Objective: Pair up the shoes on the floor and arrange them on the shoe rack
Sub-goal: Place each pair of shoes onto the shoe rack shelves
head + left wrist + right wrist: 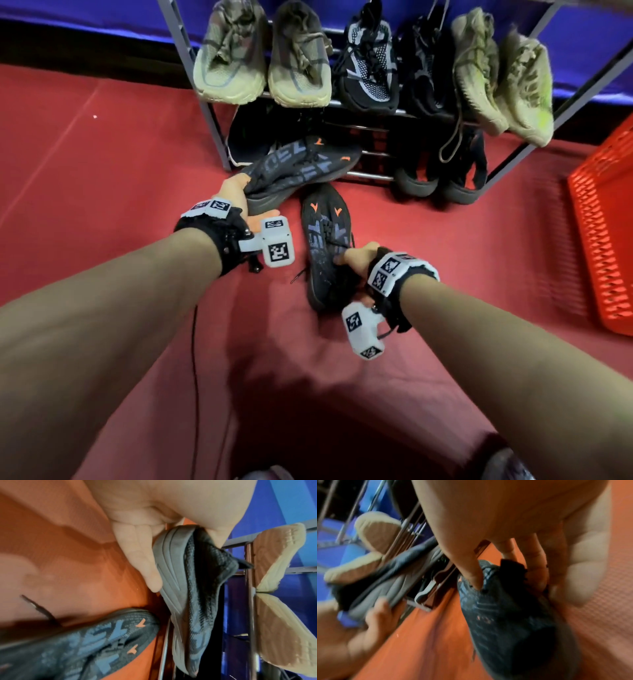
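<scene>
Two dark shoes with blue lettering and orange marks are in my hands. My left hand (236, 195) grips the heel of one dark shoe (301, 168), thumb on the collar and fingers (145, 566) under the grey sole (171, 577); it lies tilted with its toe on the rack's lower bars. My right hand (356, 257) pinches the collar of the second dark shoe (325, 240), which points toward the rack above the red floor; my thumb (471, 572) presses on its upper (505, 622).
The metal shoe rack (205, 113) holds two olive pairs (260, 58) and a black-and-white pair (370, 65) on its upper shelf. A dark pair (442, 171) stands at the lower right, another dark shoe (246, 140) at the lower left. An orange basket (606, 233) stands right.
</scene>
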